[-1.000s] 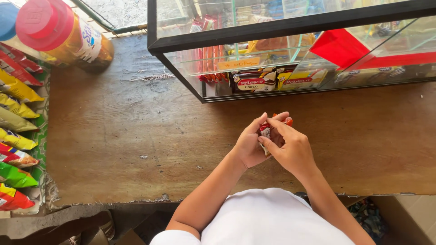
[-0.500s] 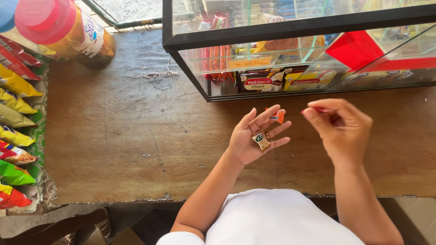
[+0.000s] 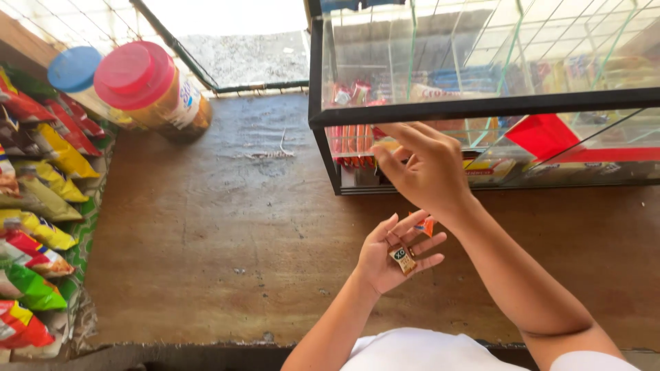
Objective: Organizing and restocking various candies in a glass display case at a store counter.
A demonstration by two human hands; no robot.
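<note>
The left hand [image 3: 393, 255] lies palm-up and open, cradling small wrapped candies [image 3: 403, 260] just before the glass case [image 3: 481, 110]. The right hand [image 3: 423, 168], fingers loosely curled and apparently empty, reaches toward the case's front.

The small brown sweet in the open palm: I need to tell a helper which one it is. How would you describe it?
Find the glass display case on the wooden counter. In front of it, the left hand lies palm up holding the small brown sweet. Its brown wrapper distinguishes it from the orange sweet at the fingertips.
</note>
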